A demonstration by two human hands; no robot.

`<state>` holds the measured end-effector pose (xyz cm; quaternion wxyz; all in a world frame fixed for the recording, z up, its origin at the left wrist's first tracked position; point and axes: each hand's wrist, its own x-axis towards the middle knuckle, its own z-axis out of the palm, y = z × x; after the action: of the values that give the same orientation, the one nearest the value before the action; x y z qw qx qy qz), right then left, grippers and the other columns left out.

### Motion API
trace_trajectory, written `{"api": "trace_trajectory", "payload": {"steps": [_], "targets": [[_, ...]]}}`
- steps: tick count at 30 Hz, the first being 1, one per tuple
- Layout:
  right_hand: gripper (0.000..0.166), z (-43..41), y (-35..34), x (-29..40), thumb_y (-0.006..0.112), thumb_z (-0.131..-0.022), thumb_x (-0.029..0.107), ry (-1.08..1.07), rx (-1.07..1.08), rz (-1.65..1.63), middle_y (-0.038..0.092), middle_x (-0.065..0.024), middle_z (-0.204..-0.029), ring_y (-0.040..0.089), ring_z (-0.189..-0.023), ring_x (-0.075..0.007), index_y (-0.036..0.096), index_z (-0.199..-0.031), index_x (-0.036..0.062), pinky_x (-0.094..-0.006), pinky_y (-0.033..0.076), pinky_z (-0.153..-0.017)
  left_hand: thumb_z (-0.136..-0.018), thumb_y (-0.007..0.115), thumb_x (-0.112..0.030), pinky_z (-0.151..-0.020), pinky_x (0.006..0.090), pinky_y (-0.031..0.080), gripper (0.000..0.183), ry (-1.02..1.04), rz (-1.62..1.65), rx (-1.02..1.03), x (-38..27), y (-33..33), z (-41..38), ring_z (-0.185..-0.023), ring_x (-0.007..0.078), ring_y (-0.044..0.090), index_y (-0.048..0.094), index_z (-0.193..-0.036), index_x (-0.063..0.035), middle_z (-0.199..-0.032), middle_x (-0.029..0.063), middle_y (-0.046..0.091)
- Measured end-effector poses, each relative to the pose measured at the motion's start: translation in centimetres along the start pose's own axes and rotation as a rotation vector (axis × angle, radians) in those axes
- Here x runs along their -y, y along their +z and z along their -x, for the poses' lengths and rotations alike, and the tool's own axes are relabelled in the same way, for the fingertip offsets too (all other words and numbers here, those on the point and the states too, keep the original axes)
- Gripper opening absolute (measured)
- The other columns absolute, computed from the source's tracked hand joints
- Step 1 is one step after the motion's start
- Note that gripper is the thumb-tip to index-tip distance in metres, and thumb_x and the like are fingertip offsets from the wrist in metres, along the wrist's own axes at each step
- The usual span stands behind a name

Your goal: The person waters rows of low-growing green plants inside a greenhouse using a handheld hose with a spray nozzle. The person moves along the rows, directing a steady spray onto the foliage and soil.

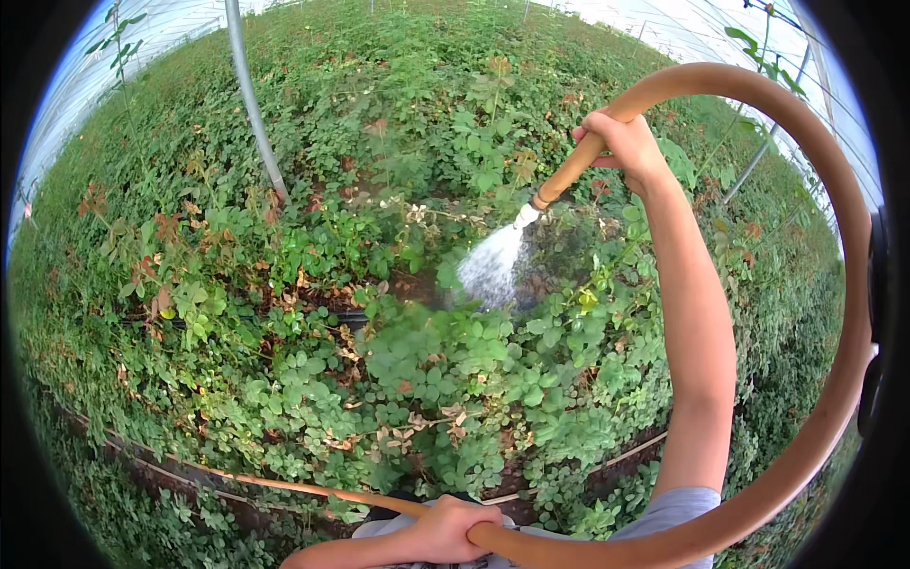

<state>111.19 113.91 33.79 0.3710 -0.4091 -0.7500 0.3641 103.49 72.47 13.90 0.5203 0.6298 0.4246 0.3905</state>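
Observation:
My right hand (629, 146) grips an orange-brown hose (775, 96) a short way behind its end, with the arm stretched out over the plants. At the tip sits a white nozzle (527, 215), fastened by a dark clamp (539, 202). A fan of water (494, 267) sprays from it, down and to the left, onto soil among green leaves. Close to my body, my left hand (451, 530) is closed around the same hose. Between both hands the hose makes a wide loop along the right side. Beyond my left hand it runs off to the left, low over the plants.
Dense leafy bushes (426, 355), apparently roses, surround me, some with dry brown leaves. A metal post (256, 107) rises at left, and a slanted one (764, 146) at right. A black pipe (352, 318) lies amid the foliage. Greenhouse sheeting (181, 21) shows behind.

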Motion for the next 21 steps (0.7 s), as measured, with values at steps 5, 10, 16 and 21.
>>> {"api": "trace_trajectory", "payload": {"steps": [5, 10, 16, 21], "targets": [[0.021, -0.3, 0.4, 1.2, 0.057, -0.082, 0.027, 0.038, -0.052, 0.139, 0.067, -0.0030, -0.089, 0.064, -0.087, -0.0161, 0.061, -0.090, 0.0071, -0.0363, 0.053, -0.070, -0.071, 0.073, -0.016, -0.057, 0.0335, 0.050, 0.019, 0.024, 0.012, -0.063, 2.5, -2.3, 2.8, -0.062, 0.0276, 0.064, 0.060, -0.083, -0.0081, -0.069, 0.0092, 0.063], [0.020, -1.5, -0.6, -0.3, 0.059, -0.076, 0.022, -0.044, -0.230, 0.443, 0.063, -0.0073, -0.068, 0.062, -0.061, -0.0166, 0.064, -0.072, 0.0022, -0.0299, 0.049, -0.054, -0.067, 0.068, -0.005, -0.055, 0.0317, 0.047, 0.015, 0.034, 0.095, -0.098, 3.6, -5.2, 5.7, -0.062, 0.0255, 0.062, 0.058, -0.078, -0.0057, -0.068, 0.0076, 0.061], [0.019, -1.0, 10.7, 0.9, 0.058, -0.080, 0.022, 0.044, -0.062, 0.172, 0.066, -0.0065, -0.083, 0.064, -0.077, -0.0168, 0.063, -0.086, 0.0040, -0.0319, 0.051, -0.063, -0.066, 0.068, -0.006, -0.054, 0.0334, 0.046, 0.015, 0.031, 0.062, -0.166, 5.0, -5.9, 8.5, -0.060, 0.0263, 0.060, 0.058, -0.078, -0.0070, -0.066, 0.0080, 0.059], [0.023, -0.4, 16.9, 2.6, 0.059, -0.081, 0.021, 0.061, 0.056, -0.235, 0.067, -0.0082, -0.093, 0.064, -0.090, -0.0192, 0.060, -0.095, 0.0028, -0.0381, 0.053, -0.074, -0.067, 0.072, -0.015, -0.056, 0.0381, 0.048, 0.018, -0.002, -0.063, -0.245, 5.2, -5.4, 9.4, -0.063, 0.0285, 0.063, 0.059, -0.079, -0.0104, -0.066, 0.0068, 0.062]]}}
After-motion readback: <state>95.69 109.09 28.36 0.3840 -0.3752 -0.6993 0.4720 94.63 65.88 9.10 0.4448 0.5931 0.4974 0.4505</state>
